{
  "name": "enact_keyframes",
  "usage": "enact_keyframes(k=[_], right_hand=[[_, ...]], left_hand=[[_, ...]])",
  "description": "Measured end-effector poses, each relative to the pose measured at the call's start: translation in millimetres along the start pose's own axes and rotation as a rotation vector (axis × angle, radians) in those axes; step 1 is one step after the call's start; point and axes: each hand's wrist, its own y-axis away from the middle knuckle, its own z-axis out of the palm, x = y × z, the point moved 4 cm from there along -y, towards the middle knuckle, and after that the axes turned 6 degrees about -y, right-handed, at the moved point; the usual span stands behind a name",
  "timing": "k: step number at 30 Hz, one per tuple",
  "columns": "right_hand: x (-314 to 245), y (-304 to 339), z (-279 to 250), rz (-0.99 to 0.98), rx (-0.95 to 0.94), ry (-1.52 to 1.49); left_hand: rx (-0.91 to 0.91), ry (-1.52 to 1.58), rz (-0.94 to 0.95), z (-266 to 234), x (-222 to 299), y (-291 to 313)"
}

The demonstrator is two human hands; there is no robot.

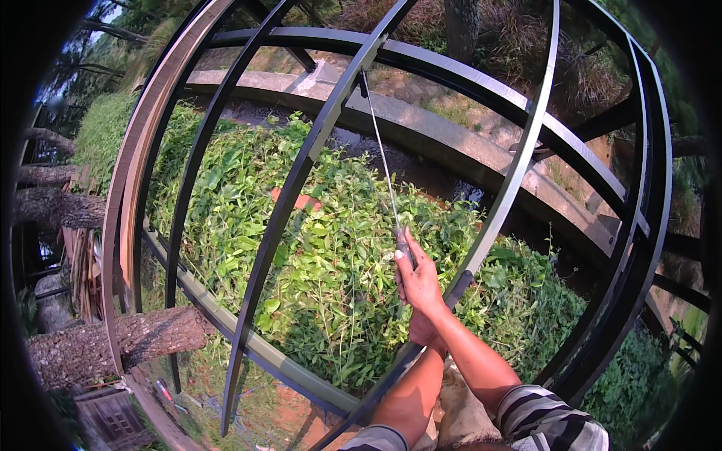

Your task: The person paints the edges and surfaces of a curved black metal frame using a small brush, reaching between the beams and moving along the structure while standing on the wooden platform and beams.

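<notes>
My right hand [420,284] is closed around the handle of a long, thin metal rod [386,161]. The rod slants up and away, and its far end meets the dark underside of a curved metal bar [325,124]. A small dark piece shows at that end; whether it belongs to the rod or the bar cannot be told. My left hand [423,331] is mostly hidden behind my right wrist, where the two forearms cross. Its fingers cannot be made out. Both arms reach through an opening between the curved bars.
Black and grey curved bars form a cage-like frame around me, with a crossbar [481,75] beyond. Leafy plants [301,248] grow below, and a concrete ledge [436,124] runs behind them. A cut log [120,344] juts in at left, near bent wooden strips [135,180].
</notes>
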Motion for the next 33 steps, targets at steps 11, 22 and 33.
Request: enact_keyframes(k=[11, 22, 33], right_hand=[[-10, 61, -22, -0.161, -0.077, 0.325], [-60, -42, -50, -0.106, 0.019, 0.272], [-78, -75, -58, -0.047, 0.048, 0.219]], left_hand=[[-0.041, -0.004, -0.076, -5, 0, -5], [-0.036, -0.103, 0.057, -10, 16, 8], [0.143, -0.114, 0.016, 11, -3, -1]])
